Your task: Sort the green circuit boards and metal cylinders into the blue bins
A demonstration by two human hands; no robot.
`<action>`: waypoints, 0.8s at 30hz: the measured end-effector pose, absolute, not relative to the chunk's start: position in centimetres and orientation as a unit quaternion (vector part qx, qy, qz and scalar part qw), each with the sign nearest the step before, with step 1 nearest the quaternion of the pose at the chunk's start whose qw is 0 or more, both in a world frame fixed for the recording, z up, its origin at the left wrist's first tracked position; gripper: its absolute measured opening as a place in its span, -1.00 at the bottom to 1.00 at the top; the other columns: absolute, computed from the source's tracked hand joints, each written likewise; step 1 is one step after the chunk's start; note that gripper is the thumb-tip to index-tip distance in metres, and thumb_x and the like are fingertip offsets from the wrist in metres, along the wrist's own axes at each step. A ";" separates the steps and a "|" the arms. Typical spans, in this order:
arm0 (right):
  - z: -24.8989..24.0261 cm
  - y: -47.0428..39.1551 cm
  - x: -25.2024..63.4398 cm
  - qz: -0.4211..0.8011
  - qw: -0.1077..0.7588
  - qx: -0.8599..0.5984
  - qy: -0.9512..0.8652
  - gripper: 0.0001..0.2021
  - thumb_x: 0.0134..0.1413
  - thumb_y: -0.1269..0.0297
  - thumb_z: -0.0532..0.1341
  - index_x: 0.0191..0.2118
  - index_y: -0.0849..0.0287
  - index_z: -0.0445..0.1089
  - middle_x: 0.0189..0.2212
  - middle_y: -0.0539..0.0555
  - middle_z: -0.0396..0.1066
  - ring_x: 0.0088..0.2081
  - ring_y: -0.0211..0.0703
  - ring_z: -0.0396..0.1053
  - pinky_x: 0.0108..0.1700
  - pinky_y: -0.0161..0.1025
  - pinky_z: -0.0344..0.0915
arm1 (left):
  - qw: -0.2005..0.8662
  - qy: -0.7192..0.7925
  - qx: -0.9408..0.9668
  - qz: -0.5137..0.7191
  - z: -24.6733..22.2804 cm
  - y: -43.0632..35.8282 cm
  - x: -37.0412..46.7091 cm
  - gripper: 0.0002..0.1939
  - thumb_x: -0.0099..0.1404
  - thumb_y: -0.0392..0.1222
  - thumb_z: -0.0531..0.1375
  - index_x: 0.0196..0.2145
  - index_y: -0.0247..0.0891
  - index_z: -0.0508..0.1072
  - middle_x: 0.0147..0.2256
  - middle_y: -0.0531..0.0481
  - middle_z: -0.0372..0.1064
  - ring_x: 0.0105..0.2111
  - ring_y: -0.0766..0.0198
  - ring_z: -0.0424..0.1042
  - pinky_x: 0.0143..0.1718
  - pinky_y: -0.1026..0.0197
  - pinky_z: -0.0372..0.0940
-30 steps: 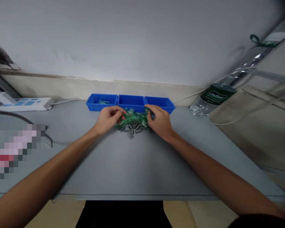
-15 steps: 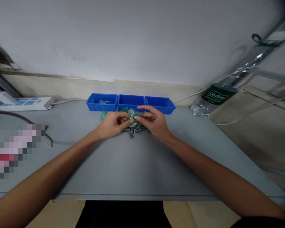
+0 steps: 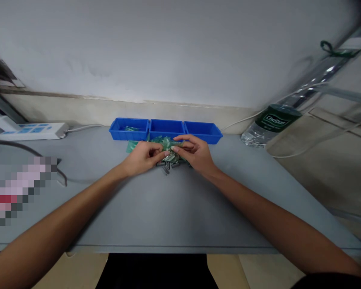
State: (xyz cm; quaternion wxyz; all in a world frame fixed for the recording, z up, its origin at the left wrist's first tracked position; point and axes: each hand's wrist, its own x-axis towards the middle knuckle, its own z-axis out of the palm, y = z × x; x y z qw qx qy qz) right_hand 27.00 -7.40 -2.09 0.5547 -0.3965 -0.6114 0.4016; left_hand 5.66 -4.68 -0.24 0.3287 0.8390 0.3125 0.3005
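Both hands meet over a heap of green see-through plastic bags (image 3: 161,140) in front of the blue trays. My left hand (image 3: 143,155) is closed, thumb against the fingers, at the left edge of a crinkled green plastic bag (image 3: 168,143). From the other side my right hand (image 3: 197,152) pinches the same bag between thumb and fingers, its index finger stretched out above. Small shiny metal cylinders (image 3: 166,170) lie on the table just below the fingertips. The hands partly hide the heap and whatever lies inside the bag.
Three blue trays (image 3: 165,125) stand in a row by the wall; the left one holds a little green plastic. A bottle with a green label (image 3: 272,120) stands at the right. At the left are a white power strip (image 3: 36,131), a dark cable (image 3: 33,150) and a blurred-out pink object (image 3: 21,186).
My hands stay in almost the same place, with the fingertips shifting only slightly on the plastic. The trays, bottle and metal cylinders have not moved.
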 end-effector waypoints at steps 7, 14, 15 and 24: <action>-2.2 -7.2 27.2 0.393 0.554 -0.403 -0.613 -0.62 -0.09 0.08 0.51 -0.15 0.08 0.51 -0.42 0.00 0.57 -0.40 -0.14 0.54 -0.31 -0.18 0.52 | 0.364 0.310 0.817 0.323 -0.3 -4.6 5.7 -0.58 0.43 -0.01 0.17 -0.53 -0.27 0.35 -0.59 0.07 0.30 -0.57 0.38 0.25 -0.52 0.31 0.13; -2.3 -7.2 27.6 0.296 0.550 -0.431 -0.651 -0.72 0.10 0.12 0.38 -0.10 0.10 0.49 -0.39 0.02 0.58 -0.37 -0.13 0.56 -0.24 -0.16 0.52 | 0.422 0.362 0.711 0.430 0.5 -3.4 5.1 -0.58 0.37 0.02 0.25 -0.55 -0.28 0.42 -0.61 0.03 0.32 -0.63 0.40 0.23 -0.58 0.33 0.12; -2.3 -7.2 27.7 0.258 0.551 -0.436 -0.663 -0.75 0.14 0.15 0.35 -0.09 0.10 0.50 -0.37 0.03 0.58 -0.33 -0.12 0.56 -0.22 -0.15 0.51 | 0.429 0.377 0.683 0.455 0.5 -3.1 4.9 -0.58 0.36 0.03 0.26 -0.56 -0.29 0.42 -0.60 0.02 0.33 -0.63 0.41 0.21 -0.60 0.33 0.09; -2.9 -6.5 28.8 0.052 0.470 -0.496 -0.729 -0.78 0.15 0.33 0.24 -0.09 0.11 0.54 -0.12 0.12 0.61 -0.04 0.05 0.54 0.06 0.03 0.44 | 0.532 0.442 0.463 0.554 0.8 -1.4 3.6 -0.80 0.31 -0.24 0.22 -0.14 -0.33 0.56 -0.33 -0.10 0.56 -0.60 0.42 0.21 -0.58 0.35 0.14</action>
